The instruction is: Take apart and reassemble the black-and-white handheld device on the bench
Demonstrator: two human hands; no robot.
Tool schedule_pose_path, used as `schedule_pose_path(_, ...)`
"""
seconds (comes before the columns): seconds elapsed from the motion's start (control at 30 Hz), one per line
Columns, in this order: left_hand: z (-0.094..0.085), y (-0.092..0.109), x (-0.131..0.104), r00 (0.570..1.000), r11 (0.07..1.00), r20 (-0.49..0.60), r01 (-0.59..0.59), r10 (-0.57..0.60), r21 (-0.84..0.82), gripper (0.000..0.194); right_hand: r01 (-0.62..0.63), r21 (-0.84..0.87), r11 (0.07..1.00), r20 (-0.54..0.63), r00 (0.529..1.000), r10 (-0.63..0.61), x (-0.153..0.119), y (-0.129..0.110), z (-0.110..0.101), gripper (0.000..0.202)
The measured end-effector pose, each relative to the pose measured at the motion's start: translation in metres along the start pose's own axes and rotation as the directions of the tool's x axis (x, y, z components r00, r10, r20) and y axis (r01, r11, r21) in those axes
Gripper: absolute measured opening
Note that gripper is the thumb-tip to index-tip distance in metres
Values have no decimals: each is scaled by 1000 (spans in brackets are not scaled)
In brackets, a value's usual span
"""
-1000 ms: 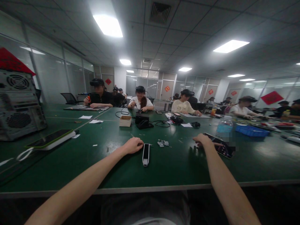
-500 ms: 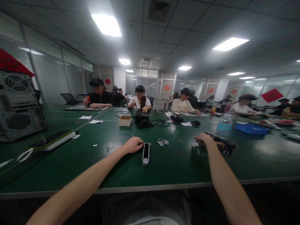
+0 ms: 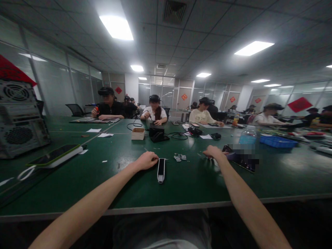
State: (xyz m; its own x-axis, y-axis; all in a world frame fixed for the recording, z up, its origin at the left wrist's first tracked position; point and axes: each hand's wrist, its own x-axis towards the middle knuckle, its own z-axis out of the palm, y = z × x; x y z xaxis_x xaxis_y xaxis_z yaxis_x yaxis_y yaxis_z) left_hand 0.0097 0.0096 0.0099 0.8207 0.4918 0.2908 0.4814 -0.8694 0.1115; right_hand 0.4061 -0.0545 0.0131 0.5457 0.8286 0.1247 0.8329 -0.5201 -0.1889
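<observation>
Between both hands [image 3: 147, 160] lies a slim, white-edged, dark-faced device [image 3: 161, 169].

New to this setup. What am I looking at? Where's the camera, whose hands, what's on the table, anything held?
There's no robot: these are a person's bare hands, seen from a camera on their own head that looks forward and down.

On the green table, the left hand rests with its fingertips by the top end of a slim white device with a dark face; whether it grips it isn't clear. The right hand is beside a phone; blur hides whether it holds anything.

Small metallic pieces lie between the hands. Farther off are a water bottle, a blue tray and an open box.
</observation>
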Motion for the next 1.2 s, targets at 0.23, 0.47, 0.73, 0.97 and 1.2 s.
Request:
schedule_pose_path(0.23, 2, -1, 1, 1000, 1000, -1, -8, 8, 18, 26, 236, -70, 969, 51, 971, -233, -10, -25, 1, 27)
schedule_pose_path(0.47, 1, 0, 0, 1000, 1000, -2, -6, 6, 11, 27, 449, -6, 894, 77, 891, -447, -18, -44, 4, 22)
schedule_pose_path(0.73, 2, -2, 0, 1000, 1000, -1, -5, 5, 8, 26, 634, 234, 737, 82, 742, -665, -45, -80, 9, 33)
schedule_pose_path(0.97, 0, 1, 0, 1000, 1000, -2, 0, 0, 11, 27, 661, 238, 711, 84, 716, -693, -50, -90, 9, 35)
schedule_pose_path(1.2, 1, -1, 0, 1000, 1000, 1, -3, 3, 15, 26, 653, 206, 729, 88, 730, -678, -50, -90, 10, 25)
